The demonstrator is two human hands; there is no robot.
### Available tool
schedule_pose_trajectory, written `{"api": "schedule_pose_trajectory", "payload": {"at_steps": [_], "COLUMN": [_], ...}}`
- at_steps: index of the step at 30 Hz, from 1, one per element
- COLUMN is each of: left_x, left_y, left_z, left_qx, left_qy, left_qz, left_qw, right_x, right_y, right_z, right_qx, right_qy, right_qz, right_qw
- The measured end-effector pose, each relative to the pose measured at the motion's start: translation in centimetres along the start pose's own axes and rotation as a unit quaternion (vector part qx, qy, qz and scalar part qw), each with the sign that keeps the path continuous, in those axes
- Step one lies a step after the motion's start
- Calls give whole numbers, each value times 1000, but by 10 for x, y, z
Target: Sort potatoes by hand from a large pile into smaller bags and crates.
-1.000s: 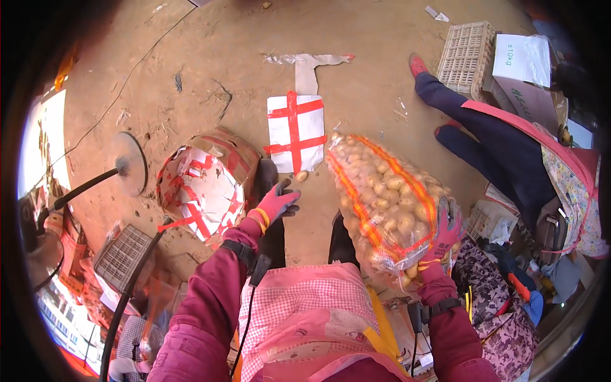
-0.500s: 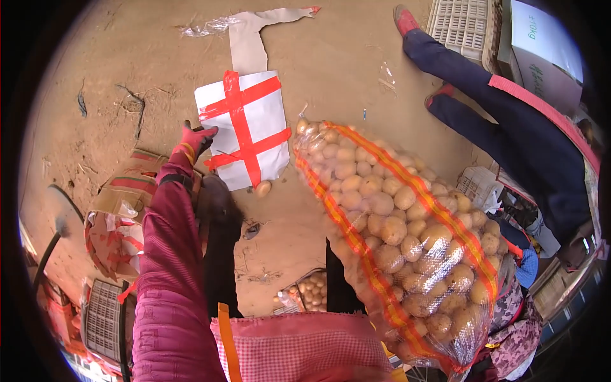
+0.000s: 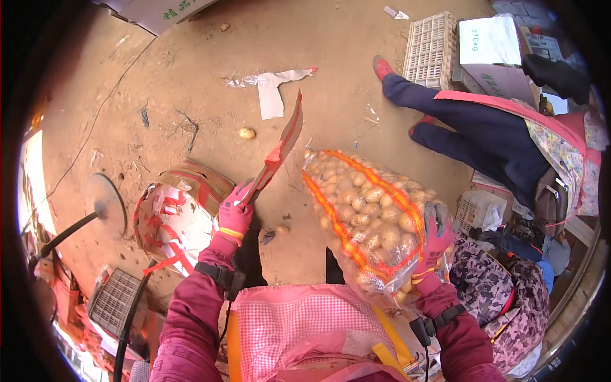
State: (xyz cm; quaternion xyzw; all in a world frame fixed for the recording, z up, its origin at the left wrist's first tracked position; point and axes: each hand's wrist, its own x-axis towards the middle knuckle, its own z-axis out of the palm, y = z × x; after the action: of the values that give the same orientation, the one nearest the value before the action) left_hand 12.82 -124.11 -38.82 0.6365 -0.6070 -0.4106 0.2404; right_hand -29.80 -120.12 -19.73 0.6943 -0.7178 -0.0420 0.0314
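My left hand (image 3: 237, 207), in a pink glove, is closed around the lower end of a flat cardboard sheet (image 3: 273, 159) with red tape. The sheet stands nearly edge-on, tilted up and to the right. My right hand (image 3: 435, 239), in a pink glove with grey fingers, lies against the right side of a large clear bag of potatoes (image 3: 356, 204), its fingers stretched away from me. The bag has orange and yellow stripes and leans toward me.
A taped cardboard box (image 3: 159, 210) stands open at left, beside a crate (image 3: 116, 299). One potato (image 3: 247, 133) and a cardboard scrap (image 3: 270, 99) lie on the dirt floor. At right are another person's legs (image 3: 458, 121), a plastic crate (image 3: 431, 51) and a carton (image 3: 490, 44).
My left hand has lifted the taped sheet off the floor and turned it edge-on, uncovering the potato. My right hand has come into view at the bag. The view has shifted.
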Motion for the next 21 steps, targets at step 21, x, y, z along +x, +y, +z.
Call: {"api": "schedule_pose_trajectory", "payload": {"at_steps": [21], "left_x": [-16], "left_y": [402], "left_z": [-231], "left_qx": [-318], "left_qy": [-369], "left_qz": [52], "left_qw": [872], "right_x": [18], "right_y": [46], "right_z": [-298], "right_qx": [644], "right_qy": [-262], "right_qz": [-43], "right_qw": [717]}}
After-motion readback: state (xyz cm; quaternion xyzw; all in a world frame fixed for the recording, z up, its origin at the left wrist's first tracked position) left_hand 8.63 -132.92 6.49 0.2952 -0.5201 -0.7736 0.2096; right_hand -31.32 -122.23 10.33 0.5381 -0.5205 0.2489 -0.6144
